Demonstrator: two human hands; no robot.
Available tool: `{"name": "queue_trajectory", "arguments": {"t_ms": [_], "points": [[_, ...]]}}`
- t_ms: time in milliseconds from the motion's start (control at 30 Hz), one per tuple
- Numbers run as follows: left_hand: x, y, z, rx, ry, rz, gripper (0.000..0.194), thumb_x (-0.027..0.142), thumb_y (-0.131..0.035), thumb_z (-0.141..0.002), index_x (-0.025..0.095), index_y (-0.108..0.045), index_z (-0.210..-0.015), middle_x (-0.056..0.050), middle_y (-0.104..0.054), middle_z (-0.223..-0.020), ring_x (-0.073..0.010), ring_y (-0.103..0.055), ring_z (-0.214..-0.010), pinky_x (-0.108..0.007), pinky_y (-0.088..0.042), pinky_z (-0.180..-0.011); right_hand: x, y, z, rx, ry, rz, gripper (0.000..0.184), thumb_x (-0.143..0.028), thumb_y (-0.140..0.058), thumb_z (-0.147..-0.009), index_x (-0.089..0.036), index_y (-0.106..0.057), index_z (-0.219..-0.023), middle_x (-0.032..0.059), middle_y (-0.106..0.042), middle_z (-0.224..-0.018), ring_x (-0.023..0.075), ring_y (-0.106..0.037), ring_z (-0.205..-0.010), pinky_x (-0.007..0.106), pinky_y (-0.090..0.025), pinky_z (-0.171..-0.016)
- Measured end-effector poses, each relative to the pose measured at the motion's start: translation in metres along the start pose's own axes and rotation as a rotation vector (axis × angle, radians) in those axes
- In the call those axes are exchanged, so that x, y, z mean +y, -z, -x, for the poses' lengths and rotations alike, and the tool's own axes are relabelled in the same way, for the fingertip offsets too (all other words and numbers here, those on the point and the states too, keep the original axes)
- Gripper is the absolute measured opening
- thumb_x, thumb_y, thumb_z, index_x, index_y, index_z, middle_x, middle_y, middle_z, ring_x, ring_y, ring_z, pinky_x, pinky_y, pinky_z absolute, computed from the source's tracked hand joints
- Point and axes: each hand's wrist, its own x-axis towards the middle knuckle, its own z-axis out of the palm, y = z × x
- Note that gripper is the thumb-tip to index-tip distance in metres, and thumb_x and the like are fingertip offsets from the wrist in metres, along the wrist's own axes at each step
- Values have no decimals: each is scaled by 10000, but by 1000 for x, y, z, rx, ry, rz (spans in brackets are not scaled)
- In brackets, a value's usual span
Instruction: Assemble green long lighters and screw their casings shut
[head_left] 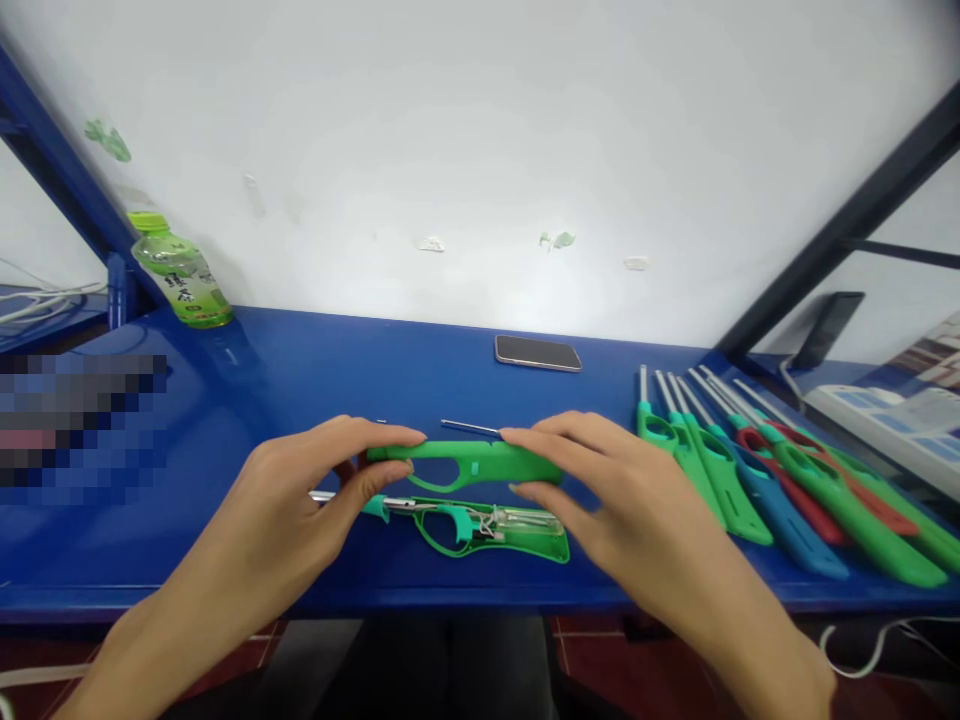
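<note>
Between my two hands is a green lighter casing half (495, 463), raised a little above the desk. My left hand (330, 480) pinches its narrow end between thumb and fingers. Its wide end is gripped by my right hand (600, 490). Just below lies an opened lighter half (525, 545), with a clear fuel tank, thin wires, a teal trigger and a metal tube in it. The tube is partly hidden behind my left fingers. Behind the casing a thin metal screwdriver shaft (469, 428) shows; its other end is hidden by the casing and my right hand.
Several assembled long lighters (750, 470) in green, blue and red lie at the right of the blue desk (337, 370). A phone (537, 353) lies at the back. A green drink bottle (184, 275) stands at the back left, near a pixelated patch.
</note>
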Motion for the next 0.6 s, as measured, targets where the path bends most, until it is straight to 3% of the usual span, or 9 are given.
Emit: {"name": "queue_trajectory", "arguments": {"t_ms": [167,333,467,600], "points": [[-8,1,-1,-127,-147,-6,290,234,-586,-1081,333,-735,-1310,24,-796,-1119,-139,-762,-931,-198,-568,-796,1,6,6,-17,15,58,458,-170,-805,-949,-236,-730,-1395,48,-830,-1246,284,-793,-1028,435,-675,-865],[-11,1,6,-327,-160,-64,523,55,-440,-1085,364,-649,-1452,-16,-694,-1270,-120,-715,-1011,-188,-542,-860,-1,10,20,-137,-108,69,444,-258,-873,-891,-327,-778,-1319,13,-864,-1107,321,-834,-936,464,-689,-782],[-14,-3,13,-423,-113,-139,500,53,-506,-1079,380,-650,-1429,-3,-680,-1286,-141,-691,-1088,-240,-526,-952,-4,10,22,-220,-134,48,371,-243,-861,-890,-347,-803,-1241,-2,-850,-1042,290,-819,-866,431,-677,-712],[-16,-8,13,-429,-168,-161,388,104,-557,-1074,349,-715,-1329,-4,-714,-1219,-170,-677,-1082,-279,-533,-947,-2,4,16,-337,-144,-13,292,-174,-884,-867,-313,-835,-1119,10,-816,-1189,286,-780,-1051,435,-671,-856]]}}
